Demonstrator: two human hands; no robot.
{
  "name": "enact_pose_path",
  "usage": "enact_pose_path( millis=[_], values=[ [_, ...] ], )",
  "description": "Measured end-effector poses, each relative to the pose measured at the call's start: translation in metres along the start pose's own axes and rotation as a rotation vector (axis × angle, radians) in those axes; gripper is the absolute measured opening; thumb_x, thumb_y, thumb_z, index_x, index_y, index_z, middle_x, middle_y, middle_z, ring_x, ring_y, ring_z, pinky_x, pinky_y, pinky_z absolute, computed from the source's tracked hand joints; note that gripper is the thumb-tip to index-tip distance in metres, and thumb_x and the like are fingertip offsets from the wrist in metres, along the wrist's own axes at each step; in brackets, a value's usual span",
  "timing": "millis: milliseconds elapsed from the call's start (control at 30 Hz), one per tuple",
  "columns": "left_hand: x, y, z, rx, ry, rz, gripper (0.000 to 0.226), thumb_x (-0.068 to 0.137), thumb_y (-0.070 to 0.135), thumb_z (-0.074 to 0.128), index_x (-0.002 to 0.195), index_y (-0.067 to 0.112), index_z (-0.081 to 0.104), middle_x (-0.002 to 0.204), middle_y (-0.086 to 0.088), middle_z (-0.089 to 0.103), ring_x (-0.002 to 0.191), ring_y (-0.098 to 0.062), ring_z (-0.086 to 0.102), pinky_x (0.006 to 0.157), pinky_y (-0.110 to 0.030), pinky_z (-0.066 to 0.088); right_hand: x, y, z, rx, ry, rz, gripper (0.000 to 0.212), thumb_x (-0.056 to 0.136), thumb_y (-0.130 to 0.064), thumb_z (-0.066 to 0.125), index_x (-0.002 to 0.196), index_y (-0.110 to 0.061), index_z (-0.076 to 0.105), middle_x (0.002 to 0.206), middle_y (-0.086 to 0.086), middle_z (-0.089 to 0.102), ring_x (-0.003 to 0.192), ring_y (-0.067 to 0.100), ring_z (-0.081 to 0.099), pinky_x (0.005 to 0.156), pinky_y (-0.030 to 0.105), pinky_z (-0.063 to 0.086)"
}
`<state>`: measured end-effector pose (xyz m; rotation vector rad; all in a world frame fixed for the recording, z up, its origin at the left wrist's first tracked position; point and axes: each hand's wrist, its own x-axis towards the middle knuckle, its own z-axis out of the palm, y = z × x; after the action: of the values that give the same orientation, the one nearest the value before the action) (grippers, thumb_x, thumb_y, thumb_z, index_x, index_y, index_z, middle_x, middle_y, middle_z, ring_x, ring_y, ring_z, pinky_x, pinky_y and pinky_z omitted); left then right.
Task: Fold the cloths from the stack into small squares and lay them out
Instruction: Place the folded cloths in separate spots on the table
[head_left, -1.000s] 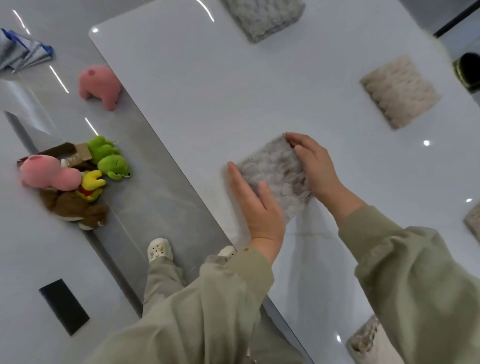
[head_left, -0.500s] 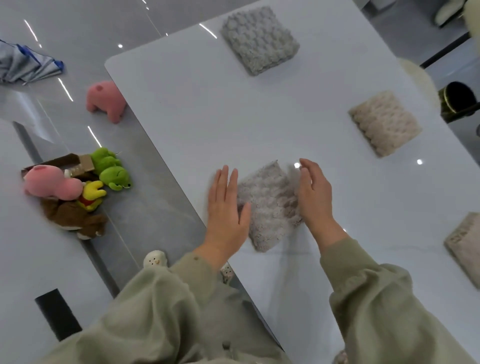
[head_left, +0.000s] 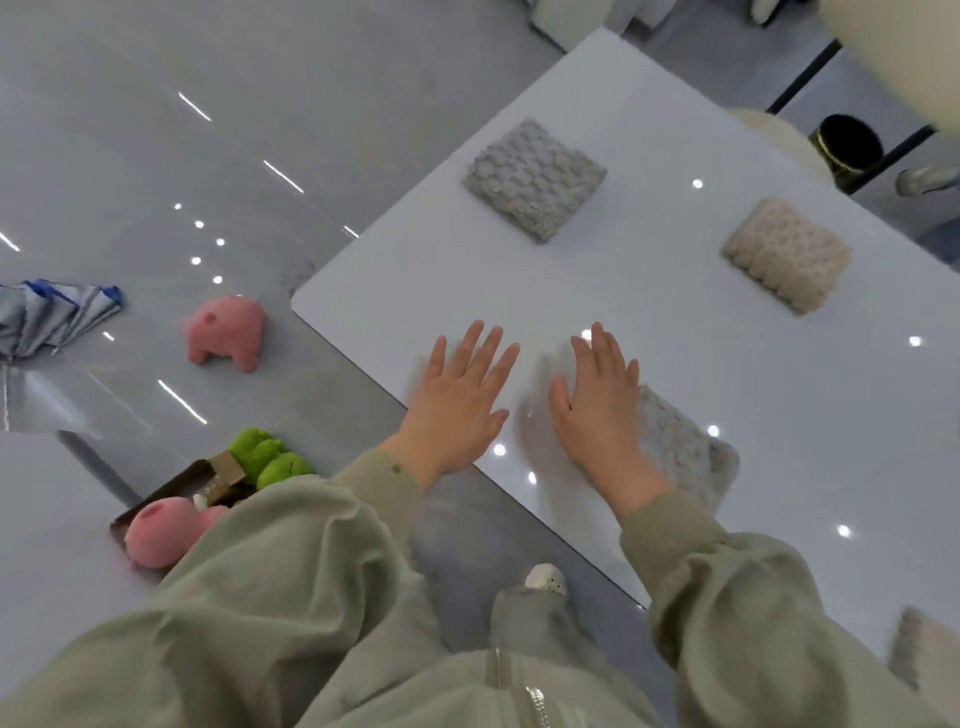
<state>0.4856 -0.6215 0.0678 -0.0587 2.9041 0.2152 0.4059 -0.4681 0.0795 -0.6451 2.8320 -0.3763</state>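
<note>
At the lower edge of the frame the sleeves reached onto the white worktop (head_left: 779, 395). The left hand (head_left: 457, 400) lay flat with fingers spread, its grip released and holding nothing. The right hand (head_left: 597, 410) was likewise flat and released, its edge at the folded grey cloth (head_left: 680, 447) right of centre; motion blur hid whether it pressed the cloth. To finish this step well, the cloth probably needed smoothing flat, corners squared, well apart from its neighbours. Farther up lay a grey square (head_left: 535, 179) and, upper right, a beige square (head_left: 784, 254).
</note>
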Motion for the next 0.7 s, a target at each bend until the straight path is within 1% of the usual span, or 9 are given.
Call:
enact_pose_path(
  millis=[167,300,400,500,600,700],
  values=[
    [0.015,-0.055,-0.025,0.052,0.005,0.131,0.070,0.097,0.049,0.024,0.148,0.020,-0.014,0.157,-0.006,-0.016,0.142,-0.027,-0.022,0.113,-0.049,-0.011,0.012,-0.055,0.009,-0.020,0.035,0.159,0.057,0.096,-0.030,0.037,0.147,-0.009,0.020,0.158,0.011,0.007,0.146,0.025,0.002,0.116,0.047,0.000],
    [0.028,-0.076,-0.036,0.045,-0.001,0.183,0.069,0.097,0.050,0.023,0.148,0.022,-0.015,0.157,-0.006,-0.019,0.142,-0.026,-0.024,0.112,-0.048,-0.014,0.016,-0.075,0.012,-0.022,0.050,0.243,0.057,0.097,-0.032,0.035,0.147,-0.009,0.020,0.158,0.010,0.006,0.146,0.024,0.001,0.116,0.045,-0.001],
    [0.042,-0.081,-0.040,0.030,-0.010,0.237,0.067,0.098,0.047,0.023,0.148,0.021,-0.014,0.157,-0.007,-0.017,0.142,-0.026,-0.022,0.113,-0.047,-0.013,0.021,-0.077,0.015,0.013,0.058,0.326,0.057,0.097,-0.031,0.034,0.148,-0.010,0.019,0.158,0.009,0.005,0.146,0.023,0.000,0.117,0.044,-0.001],
    [0.063,-0.087,-0.037,0.048,-0.024,0.280,0.065,0.099,0.045,0.021,0.148,0.019,-0.014,0.157,-0.008,-0.016,0.143,-0.027,-0.019,0.115,-0.047,-0.007,0.035,-0.073,0.020,0.067,0.080,0.390,0.056,0.098,-0.030,0.033,0.148,-0.011,0.018,0.159,0.008,0.003,0.146,0.021,-0.001,0.117,0.042,-0.003],
    [0.090,-0.095,-0.036,0.039,-0.052,0.266,0.065,0.100,0.043,0.022,0.148,0.018,-0.014,0.157,-0.008,-0.018,0.143,-0.027,-0.019,0.116,-0.046,-0.005,0.057,-0.066,0.025,0.123,0.120,0.426,0.055,0.098,-0.031,0.031,0.148,-0.011,0.019,0.158,0.008,0.005,0.146,0.021,0.000,0.117,0.040,-0.002],
    [0.123,-0.106,-0.040,0.005,-0.079,0.253,0.065,0.100,0.040,0.024,0.148,0.019,-0.013,0.156,-0.007,-0.019,0.143,-0.024,-0.020,0.116,-0.043,-0.005,0.087,-0.056,0.030,0.236,0.169,0.462,0.054,0.098,-0.030,0.034,0.147,-0.010,0.021,0.158,0.007,0.009,0.146,0.020,0.004,0.118,0.037,0.000]
  ],
)
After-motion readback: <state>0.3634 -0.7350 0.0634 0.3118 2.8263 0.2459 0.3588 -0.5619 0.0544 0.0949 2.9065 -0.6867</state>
